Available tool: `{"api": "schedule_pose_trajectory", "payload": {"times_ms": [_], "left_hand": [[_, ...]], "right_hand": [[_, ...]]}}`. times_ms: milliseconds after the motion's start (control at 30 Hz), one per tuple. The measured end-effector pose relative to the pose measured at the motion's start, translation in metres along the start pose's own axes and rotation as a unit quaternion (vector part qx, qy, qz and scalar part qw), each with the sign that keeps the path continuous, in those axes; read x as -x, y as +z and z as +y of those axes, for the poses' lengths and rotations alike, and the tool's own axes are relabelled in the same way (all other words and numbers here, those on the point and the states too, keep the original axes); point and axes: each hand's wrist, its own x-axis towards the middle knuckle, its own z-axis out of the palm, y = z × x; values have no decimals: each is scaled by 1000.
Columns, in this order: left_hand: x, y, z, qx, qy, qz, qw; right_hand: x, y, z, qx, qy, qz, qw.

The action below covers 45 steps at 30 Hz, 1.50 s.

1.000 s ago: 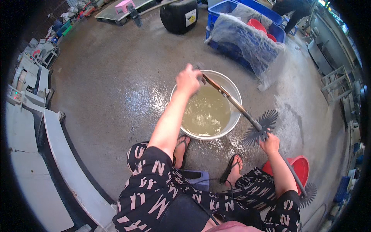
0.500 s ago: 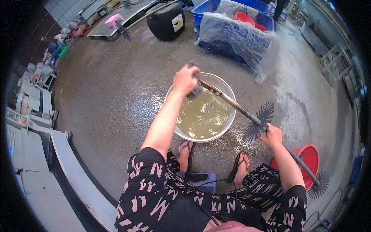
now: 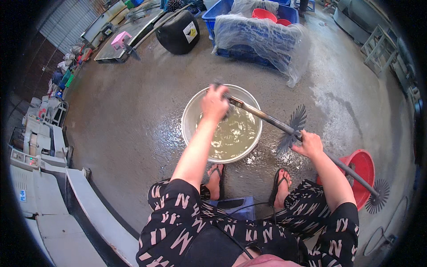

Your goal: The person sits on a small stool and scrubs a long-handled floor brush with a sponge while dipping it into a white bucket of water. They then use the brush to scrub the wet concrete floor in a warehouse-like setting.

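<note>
A long metal rod [image 3: 271, 119] slants from above the round tub [image 3: 186, 129] down to the right, past my right forearm. My right hand [image 3: 310, 144] is closed around it, beside a black disc of fan-like blades [image 3: 297, 127]. A second bladed disc [image 3: 378, 196] sits at its lower right end. Over the tub, my left hand [image 3: 215, 106] is closed at the rod's upper end, on a dark grey thing too blurred to name. Cloudy, rippled water [image 3: 233, 140] fills part of the pale tub.
A red bucket [image 3: 362, 160] stands beneath the rod at right. Ahead are a black drum [image 3: 178, 33] and a blue crate [image 3: 249, 49] draped with pale netting [image 3: 289, 53]. Grey machines [image 3: 49, 187] line the left. Between my feet is a low blue stool [image 3: 244, 212].
My left hand has shifted slightly down along the rod's upper end and is still blurred. My right hand keeps its grip beside the bladed disc. The whole view has shifted a little.
</note>
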Motion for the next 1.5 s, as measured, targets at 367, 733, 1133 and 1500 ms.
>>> {"api": "schedule_pose_trajectory", "payload": {"times_ms": [367,733,1133,1500], "left_hand": [[46,28,-27,-135,-156,-473,856],[53,39,-38,32,-39,-622,781],[42,41,94,8,157,-116,981],[47,44,96,27,99,-123,987]], "right_hand": [[-13,-20,20,-85,12,-110,990],[-14,-7,18,10,25,-73,997],[-22,-8,19,-75,23,-154,985],[-26,-19,16,-24,47,-199,979]]}}
